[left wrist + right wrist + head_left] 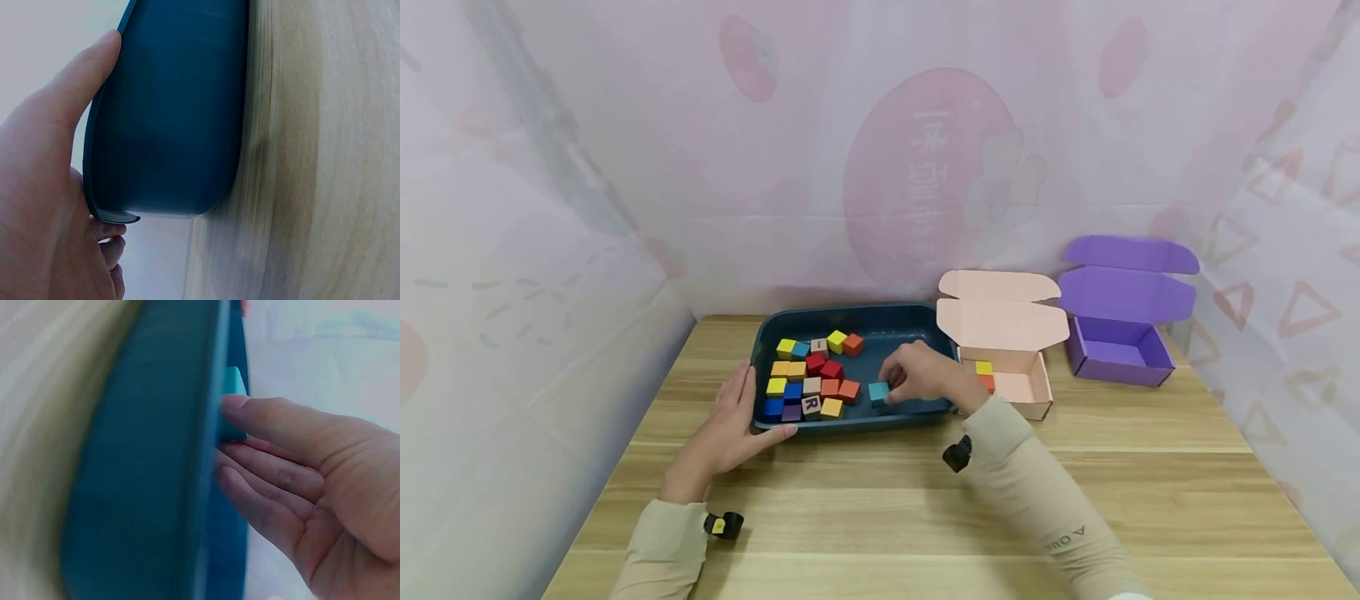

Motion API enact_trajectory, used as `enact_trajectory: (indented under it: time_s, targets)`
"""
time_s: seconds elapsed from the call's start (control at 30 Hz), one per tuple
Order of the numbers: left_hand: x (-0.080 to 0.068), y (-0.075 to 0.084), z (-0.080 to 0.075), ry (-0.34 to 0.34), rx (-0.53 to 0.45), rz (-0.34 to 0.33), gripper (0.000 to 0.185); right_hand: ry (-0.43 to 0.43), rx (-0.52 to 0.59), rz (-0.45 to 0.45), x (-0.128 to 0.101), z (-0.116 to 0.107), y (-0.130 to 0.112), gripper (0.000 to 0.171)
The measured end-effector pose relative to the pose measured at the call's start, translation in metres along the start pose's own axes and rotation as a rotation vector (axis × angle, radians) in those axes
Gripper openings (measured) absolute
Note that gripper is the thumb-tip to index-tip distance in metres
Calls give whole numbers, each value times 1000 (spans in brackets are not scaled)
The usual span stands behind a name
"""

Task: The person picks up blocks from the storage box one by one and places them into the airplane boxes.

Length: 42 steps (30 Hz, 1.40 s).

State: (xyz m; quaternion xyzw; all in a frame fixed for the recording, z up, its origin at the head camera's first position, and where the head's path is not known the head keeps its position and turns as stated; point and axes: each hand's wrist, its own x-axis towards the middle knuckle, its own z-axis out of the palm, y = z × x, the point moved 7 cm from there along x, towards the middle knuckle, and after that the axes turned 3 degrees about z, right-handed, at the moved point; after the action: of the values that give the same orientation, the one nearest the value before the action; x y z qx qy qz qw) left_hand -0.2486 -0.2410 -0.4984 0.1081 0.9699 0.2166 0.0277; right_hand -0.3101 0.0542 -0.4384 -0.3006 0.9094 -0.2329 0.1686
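Note:
A dark teal tray (pixel 880 425) holds many small coloured cubes, most of them at its left. My left hand (pixel 726 425) rests at the tray's front left corner, thumb along the front rim and fingers laid against the left side. In the left wrist view, the thumb (pixel 94 65) touches the rim and the other fingertips show past the corner. Reaching over the tray's right part, my right hand (pixel 921 375) pinches a teal cube (pixel 877 394) between thumb and fingers. The right wrist view shows the thumb on this cube (pixel 232 381), its lower part hidden behind the tray wall.
Right of the tray stands an open pink box (pixel 1026 392) with a yellow cube (pixel 983 367) and an orange-red cube (pixel 987 383) inside. Farther right is an open purple box (pixel 1123 354). A printed cloth (pixel 790 183) hangs behind the wooden table (pixel 865 517).

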Motion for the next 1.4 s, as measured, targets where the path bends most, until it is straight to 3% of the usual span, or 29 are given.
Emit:
enact_trajectory:
  time_s: [0.3, 0.63, 0.93, 1.17, 1.4]
  targets:
    - [0, 0, 0, 6, -10, 3, 131, 76, 46, -35, -48, -48, 17, 23]
    - [2, -1, 1, 9, -9, 12, 132, 153, 51, 54, -97, -81, 65, 22]
    - [1, -1, 2, 8, -4, 11, 132, 145, 108, 144, -121, -72, 108, 24]
    - [0, -2, 3, 6, -4, 4, 133, 117, 156, 151, -118, -55, 135, 32]
    - [0, 0, 1, 5, -4, 1, 132, 111, 150, 161, -112, -46, 146, 24]
